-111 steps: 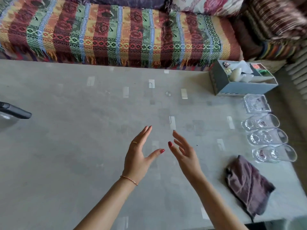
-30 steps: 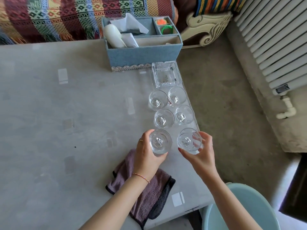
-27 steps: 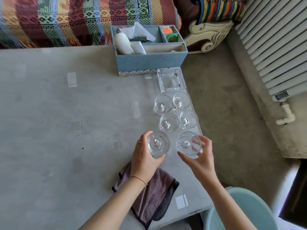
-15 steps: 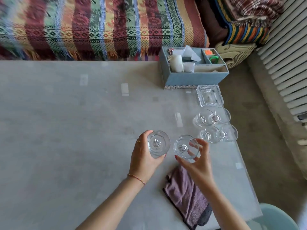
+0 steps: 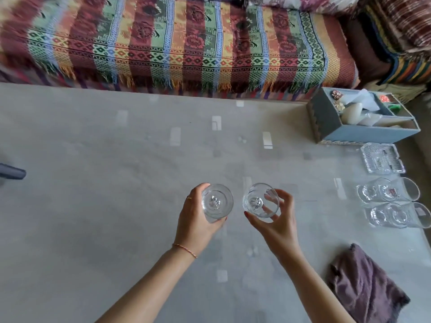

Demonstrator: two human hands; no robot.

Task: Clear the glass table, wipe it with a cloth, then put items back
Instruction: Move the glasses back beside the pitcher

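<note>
My left hand (image 5: pixel 194 226) grips a clear drinking glass (image 5: pixel 217 202) and my right hand (image 5: pixel 278 226) grips a second clear glass (image 5: pixel 260 202). Both glasses are held upright over the middle of the glass table (image 5: pixel 93 206), side by side. Several more glasses (image 5: pixel 387 202) stand in rows near the table's right edge. A purple cloth (image 5: pixel 363 287) lies crumpled at the near right corner.
A square glass ashtray (image 5: pixel 382 158) sits behind the glasses, and a blue organizer box (image 5: pixel 359 122) with small items stands at the far right. A striped sofa (image 5: pixel 175 43) runs along the far side. A dark object (image 5: pixel 11 172) pokes in at the left edge.
Both hands took a glass from the rows at the right edge and carried them left to the table's middle. The view swung left with them.
</note>
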